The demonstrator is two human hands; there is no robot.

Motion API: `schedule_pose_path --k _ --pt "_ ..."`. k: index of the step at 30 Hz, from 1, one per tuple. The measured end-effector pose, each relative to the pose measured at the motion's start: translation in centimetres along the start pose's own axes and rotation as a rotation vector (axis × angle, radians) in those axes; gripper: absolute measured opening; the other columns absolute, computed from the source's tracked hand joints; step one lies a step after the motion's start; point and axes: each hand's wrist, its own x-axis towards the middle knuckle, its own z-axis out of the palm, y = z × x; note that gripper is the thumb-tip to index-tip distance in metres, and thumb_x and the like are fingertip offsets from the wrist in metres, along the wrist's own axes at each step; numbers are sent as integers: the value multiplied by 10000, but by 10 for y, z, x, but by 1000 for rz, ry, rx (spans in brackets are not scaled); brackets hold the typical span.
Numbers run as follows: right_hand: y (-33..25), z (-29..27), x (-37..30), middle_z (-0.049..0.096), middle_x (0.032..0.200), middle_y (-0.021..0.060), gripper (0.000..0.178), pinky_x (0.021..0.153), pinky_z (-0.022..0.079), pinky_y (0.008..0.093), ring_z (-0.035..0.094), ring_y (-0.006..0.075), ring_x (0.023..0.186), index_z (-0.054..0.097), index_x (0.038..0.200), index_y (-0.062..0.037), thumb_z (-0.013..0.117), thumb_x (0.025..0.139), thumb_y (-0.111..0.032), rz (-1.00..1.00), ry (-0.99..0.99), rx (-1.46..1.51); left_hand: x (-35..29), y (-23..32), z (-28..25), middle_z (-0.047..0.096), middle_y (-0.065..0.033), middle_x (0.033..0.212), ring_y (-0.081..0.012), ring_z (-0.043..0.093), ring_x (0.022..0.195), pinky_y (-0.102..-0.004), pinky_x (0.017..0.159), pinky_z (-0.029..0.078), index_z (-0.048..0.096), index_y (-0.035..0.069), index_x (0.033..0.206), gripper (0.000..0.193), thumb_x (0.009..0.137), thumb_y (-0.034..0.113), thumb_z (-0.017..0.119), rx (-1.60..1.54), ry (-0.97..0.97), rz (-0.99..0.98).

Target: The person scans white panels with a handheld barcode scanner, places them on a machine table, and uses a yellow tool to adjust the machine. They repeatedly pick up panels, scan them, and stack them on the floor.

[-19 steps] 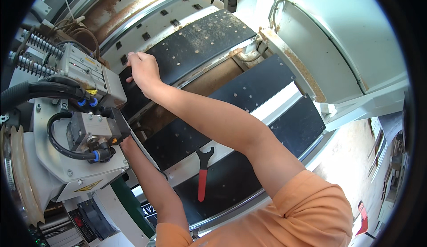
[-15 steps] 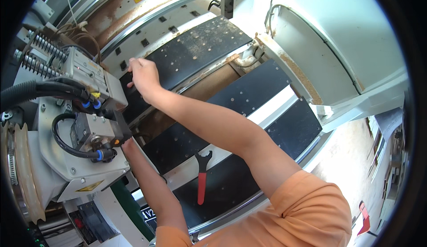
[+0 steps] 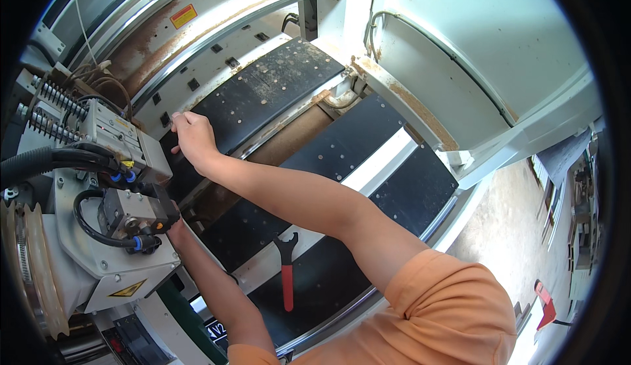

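Observation:
My right hand [image 3: 193,140] is beside the grey spindle housing [image 3: 125,138] of a machine head on the left. Its fingers are bent, with the thumb apart from them, and no object shows in it. My left forearm [image 3: 220,279] rises from the lower edge, and its hand goes out of sight behind the black-and-silver pneumatic valve block [image 3: 135,214]. What that hand touches is hidden. Between my arms, a hook spanner [image 3: 287,273] with a red handle and black open jaw lies across a black bed panel and a pale strip.
Black bed panels [image 3: 276,82] with screw heads and dusty spots slant across the machine, with a brown gap between them. Black hoses [image 3: 39,164] and springs [image 3: 62,95] crowd the left. A white side wall [image 3: 453,76] stands right. A red-handled tool [image 3: 544,306] shows lower right.
The whole view has shifted, so the machine and both arms appear slightly farther left. My right hand stays beside the housing in much the same pose. The spanner has not moved on the bed.

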Motion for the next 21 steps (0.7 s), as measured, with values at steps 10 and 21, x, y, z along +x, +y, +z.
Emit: schedule_pose_path --k 10,21 --pt "3 1 -1 500 659 51 388 496 553 340 528 148 573 592 770 38 550 995 -275 19 19 9 -1 1 -2 576 -18 898 -140 534 785 -335 660 390 544 43 1165 270 967 226 549 -47 -87 -129" --pt "2 -1 -7 486 637 43 376 491 530 334 534 157 543 583 769 14 545 994 -286 8 37 15 21 38 -23 606 -135 1246 -213 576 1091 -365 797 428 543 30 1299 344 1021 226 490 -1234 251 -591"
